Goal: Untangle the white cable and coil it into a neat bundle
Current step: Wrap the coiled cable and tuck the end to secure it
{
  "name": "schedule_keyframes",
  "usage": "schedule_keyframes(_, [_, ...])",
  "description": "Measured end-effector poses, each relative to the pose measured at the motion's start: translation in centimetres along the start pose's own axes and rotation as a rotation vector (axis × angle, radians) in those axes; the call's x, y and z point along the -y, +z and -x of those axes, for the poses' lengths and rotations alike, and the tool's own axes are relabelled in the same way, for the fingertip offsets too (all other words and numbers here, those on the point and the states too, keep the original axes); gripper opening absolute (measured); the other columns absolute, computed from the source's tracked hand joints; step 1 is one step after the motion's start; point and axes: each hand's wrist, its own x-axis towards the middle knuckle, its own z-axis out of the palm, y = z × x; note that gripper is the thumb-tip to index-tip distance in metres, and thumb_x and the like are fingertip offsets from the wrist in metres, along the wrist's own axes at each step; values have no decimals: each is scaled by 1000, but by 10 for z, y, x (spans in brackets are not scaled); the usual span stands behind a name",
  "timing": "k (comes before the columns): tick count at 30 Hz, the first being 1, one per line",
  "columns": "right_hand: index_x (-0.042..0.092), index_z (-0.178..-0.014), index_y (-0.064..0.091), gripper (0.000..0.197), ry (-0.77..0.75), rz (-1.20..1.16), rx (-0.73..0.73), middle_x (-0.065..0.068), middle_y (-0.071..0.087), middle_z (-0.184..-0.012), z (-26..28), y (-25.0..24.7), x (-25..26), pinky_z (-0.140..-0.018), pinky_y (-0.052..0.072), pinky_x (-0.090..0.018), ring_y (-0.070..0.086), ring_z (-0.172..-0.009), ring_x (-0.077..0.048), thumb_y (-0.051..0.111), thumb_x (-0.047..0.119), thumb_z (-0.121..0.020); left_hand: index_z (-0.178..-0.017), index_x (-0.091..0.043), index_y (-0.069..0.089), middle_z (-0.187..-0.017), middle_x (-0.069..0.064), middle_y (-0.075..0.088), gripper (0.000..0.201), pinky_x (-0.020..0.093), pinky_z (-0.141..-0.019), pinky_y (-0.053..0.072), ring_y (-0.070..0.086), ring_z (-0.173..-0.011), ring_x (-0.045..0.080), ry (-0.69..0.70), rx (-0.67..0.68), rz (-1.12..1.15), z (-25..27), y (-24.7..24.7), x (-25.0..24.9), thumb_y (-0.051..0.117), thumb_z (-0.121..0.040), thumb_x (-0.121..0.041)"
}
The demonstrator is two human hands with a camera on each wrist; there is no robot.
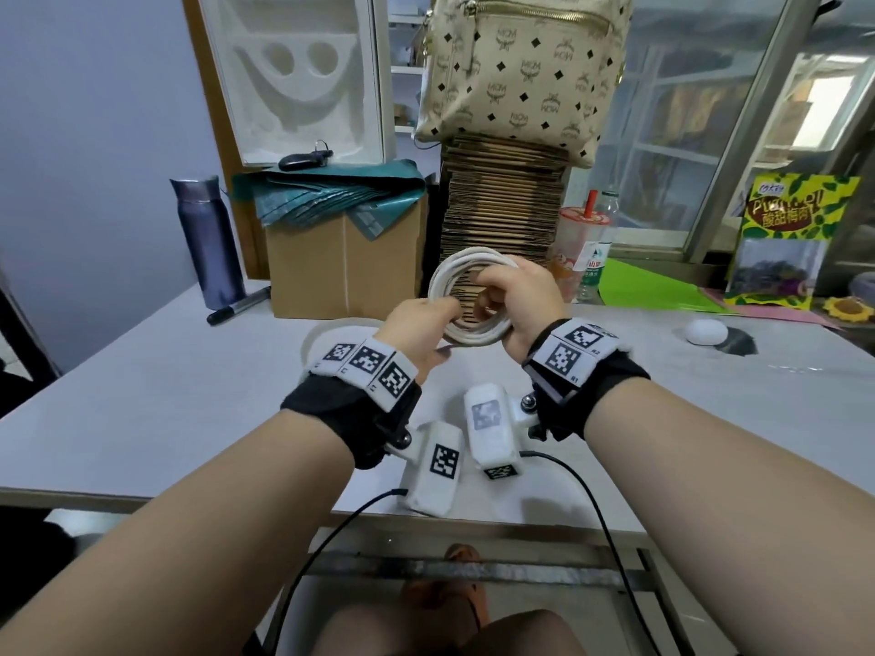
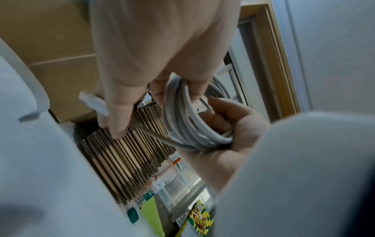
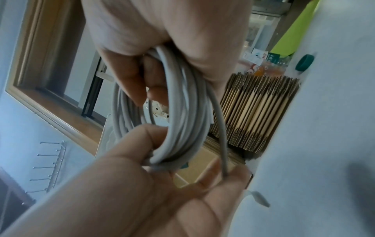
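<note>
White tabletop (image 1: pixel 165 395), cardboard stack (image 1: pixel 502 201) behind. White cable (image 1: pixel 466 331) wound in round coil, held above table. Right hand (image 1: pixel 518 305) fingers clasp coil's right side. Left hand (image 1: pixel 416 324) pinches coil's lower left, loose end between fingers.

Smooth matt white cable (image 1: pixel 466 295), brown corrugated cardboard stack (image 1: pixel 503 201), glossy metal flask (image 1: pixel 208 243), matt grey table (image 1: pixel 165 390).

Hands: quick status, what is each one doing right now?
Left hand: grip closed on the white cable, pinching its loose tail.
Right hand: grip closed around the coiled loops of the cable.
</note>
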Motion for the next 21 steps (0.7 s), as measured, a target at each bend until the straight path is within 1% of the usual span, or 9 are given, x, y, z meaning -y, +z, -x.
schedule_keyframes(2, [13, -66, 55, 22, 22, 5, 4, -4, 46, -54, 2, 2, -1, -51, 37, -27, 41, -44, -14, 53, -3, -81, -70, -11, 55, -82, 17, 53, 8, 35, -66, 42, 50, -75, 27, 129, -139, -136, -4, 1, 0, 59, -74, -17])
schedule_keyframes(4, [13, -66, 53, 25, 66, -5, 13, 3, 43, -44, 4, 4, -1, -48, 37, -25, 40, -43, -13, 51, -2, -84, -69, -14, 60, -118, 27, 54, 11, 39, -88, 45, 51, -114, 35, 225, -240, -309, -1, 0, 0, 60, -78, -19])
schedule_keyframes(6, [13, -65, 51, 26, 91, -9, 33, 4, 40, -39, 7, 6, -2, -49, 37, -27, 38, -40, -13, 48, -2, -86, -85, -14, 64, -153, 23, 16, 7, 31, -109, 34, 13, -146, 25, 277, -278, -424, 5, -2, -4, 58, -86, -12])
schedule_keyframes(8, [11, -66, 48, 25, 101, -27, 51, 5, 37, -36, 10, 9, -2, -51, 37, -29, 35, -35, -12, 46, -4, -86, -99, -16, 60, -156, 18, 4, 20, 37, -108, 38, 6, -147, 25, 329, -260, -445, 5, -5, -4, 56, -84, -3])
schedule_keyframes(10, [11, -67, 45, 26, 128, -74, 53, 4, 33, -35, 13, 11, -1, -49, 37, -28, 32, -31, -10, 43, -6, -87, -122, -20, 48, -148, 19, 28, 47, 40, -99, 47, 34, -136, 30, 294, -247, -369, 10, -8, -7, 57, -81, 1])
schedule_keyframes(13, [10, -65, 42, 28, 191, -144, 54, 2, 31, -35, 16, 14, 2, -46, 37, -25, 30, -29, -11, 41, -7, -86, -136, -21, 30, -103, 13, 58, 62, 34, -71, 56, 63, -80, 21, 180, -167, 16, 14, -10, -8, 51, -85, 8])
schedule_keyframes(15, [9, -62, 42, 28, 239, -111, 61, 2, 32, -35, 16, 17, 3, -45, 37, -25, 31, -29, -11, 42, -7, -86, -130, -15, 36, -88, 12, 62, 49, 31, -60, 54, 61, -63, 18, 121, -96, 184, 17, -12, -9, 44, -89, 10])
schedule_keyframes(18, [7, -65, 47, 24, 315, -28, 83, 0, 37, -37, 18, 22, 4, -47, 41, -27, 36, -30, -12, 46, -3, -86, -105, -5, 54, -71, 11, 61, 18, 28, -54, 56, 60, -48, 15, 98, -55, 122, 18, -18, -6, 44, -94, 4])
schedule_keyframes(21, [6, -77, 59, 12, 373, 106, 179, -6, 52, -58, 16, 24, 1, -57, 51, -28, 52, -44, -14, 59, 13, -87, -85, -2, 56, -59, 11, 58, 19, 33, -58, 57, 61, -44, 17, 34, -63, 84, 15, -31, -5, 42, -91, 9])
